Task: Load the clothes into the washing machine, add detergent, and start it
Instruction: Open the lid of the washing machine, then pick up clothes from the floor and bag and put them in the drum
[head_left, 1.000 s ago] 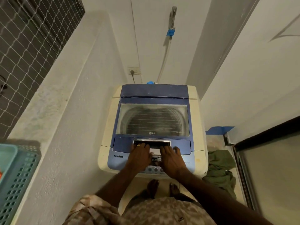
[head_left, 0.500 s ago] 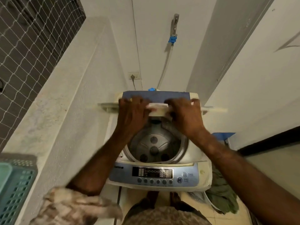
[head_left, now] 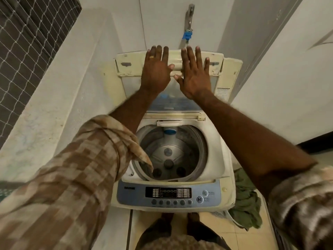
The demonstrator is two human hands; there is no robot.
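A cream and blue top-loading washing machine (head_left: 221, 159) stands in front of me. Its folding lid (head_left: 129, 66) is raised upright against the back wall. My left hand (head_left: 155, 71) and my right hand (head_left: 193, 74) lie flat on the lid's underside, fingers straight and spread. The steel drum (head_left: 173, 156) is uncovered and holds no clothes. The blue control panel (head_left: 168, 193) with its row of buttons faces me at the front. A heap of green clothes (head_left: 246, 201) lies on the floor to the right of the machine.
A white parapet wall (head_left: 54, 98) runs along the left, with netted window bars (head_left: 27, 37) above it. A tap with a blue hose connector (head_left: 187, 36) sits on the back wall. A dark door frame (head_left: 317, 147) is at the right. My bare feet stand on beige floor tiles (head_left: 212, 224).
Both hands lifted the lid from shut, folded it and pushed it back until upright. The fingers went from gripping the lid's handle to lying flat on it. The drum came into view.
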